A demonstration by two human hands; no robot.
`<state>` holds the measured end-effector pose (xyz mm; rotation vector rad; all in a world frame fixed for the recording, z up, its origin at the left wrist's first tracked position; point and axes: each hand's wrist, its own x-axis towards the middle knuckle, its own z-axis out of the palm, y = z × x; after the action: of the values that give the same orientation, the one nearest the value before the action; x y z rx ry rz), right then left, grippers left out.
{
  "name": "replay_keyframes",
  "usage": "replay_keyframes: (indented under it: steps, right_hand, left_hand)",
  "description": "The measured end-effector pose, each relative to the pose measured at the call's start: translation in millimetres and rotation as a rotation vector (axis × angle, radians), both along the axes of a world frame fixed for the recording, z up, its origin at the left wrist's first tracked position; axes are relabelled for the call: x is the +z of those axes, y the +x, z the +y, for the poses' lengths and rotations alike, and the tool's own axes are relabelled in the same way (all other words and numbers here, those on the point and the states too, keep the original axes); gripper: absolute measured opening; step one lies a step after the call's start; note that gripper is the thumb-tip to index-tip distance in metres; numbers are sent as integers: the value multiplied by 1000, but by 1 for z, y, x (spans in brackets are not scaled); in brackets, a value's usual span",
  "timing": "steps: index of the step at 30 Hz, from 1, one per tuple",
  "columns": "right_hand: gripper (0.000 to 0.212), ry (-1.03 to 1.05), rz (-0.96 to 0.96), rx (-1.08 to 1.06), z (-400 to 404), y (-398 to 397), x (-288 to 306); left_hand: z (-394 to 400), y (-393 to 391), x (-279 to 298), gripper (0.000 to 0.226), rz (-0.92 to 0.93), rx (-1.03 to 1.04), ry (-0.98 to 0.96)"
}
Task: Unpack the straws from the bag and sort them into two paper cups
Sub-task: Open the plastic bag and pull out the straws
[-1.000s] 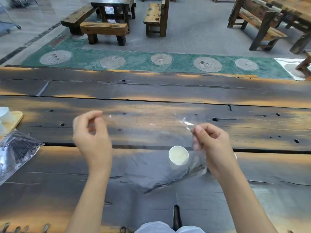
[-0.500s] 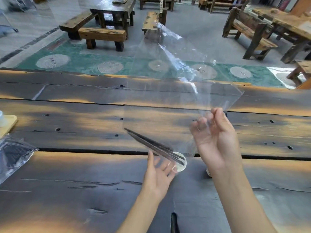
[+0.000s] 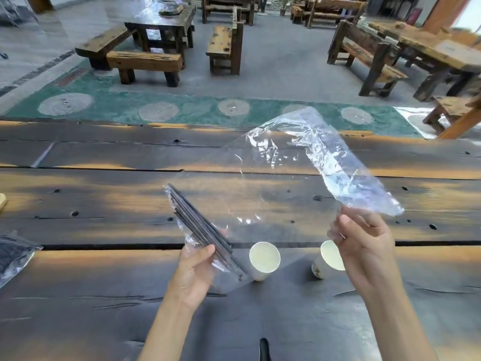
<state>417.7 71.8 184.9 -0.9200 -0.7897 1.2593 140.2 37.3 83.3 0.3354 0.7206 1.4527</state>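
A clear plastic bag [image 3: 307,162] hangs in the air over the dark wooden table [image 3: 104,204]. A bundle of dark straws [image 3: 200,227] lies slanted inside its lower left corner. My left hand [image 3: 194,272] grips that bundle through the plastic. My right hand [image 3: 364,246] pinches the bag's crumpled right edge, held higher. Two white paper cups stand on the table below: one [image 3: 264,259] just right of the straws, the other [image 3: 326,259] partly behind my right hand. Both cups look empty.
A second clear bag with dark straws [image 3: 13,256] lies at the table's left edge. A light wooden board corner [image 3: 2,201] shows further up the left side. Wooden benches and tables stand on the floor beyond the table.
My left hand has closed around the straws through the bag. The bag has dropped and swung right, its top now crumpled at my right hand. The second cup has come into view.
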Motion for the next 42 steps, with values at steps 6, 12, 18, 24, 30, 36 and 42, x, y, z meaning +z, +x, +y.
replay_keyframes:
  steps: [6, 12, 18, 24, 30, 36, 42]
  right_hand:
    - [21, -59, 22, 103, 6, 11, 1]
    - [29, -11, -231, 83, 17, 40, 8]
    - [49, 56, -631, 220, 18, 55, 26]
    - [19, -82, -914, 252, 29, 38, 26]
    - [11, -151, -1028, 256, 32, 18, 2]
    - [15, 56, -1405, 37, 31, 14, -21]
    - [25, -1, -701, 136, 19, 5, -12]
  left_hand:
    - [1, -17, 11, 50, 176, -9, -147]
    - [-12, -25, 16, 35, 240, -5, -168]
    - [-19, -30, 23, 43, 298, -7, -104]
    - [-19, -37, 20, 46, 348, -11, -57]
    - [-20, -39, 15, 48, 373, -6, -65]
    - [-23, -45, 8, 45, 426, 0, -97]
    - [-21, -48, 8, 41, 489, -4, -98]
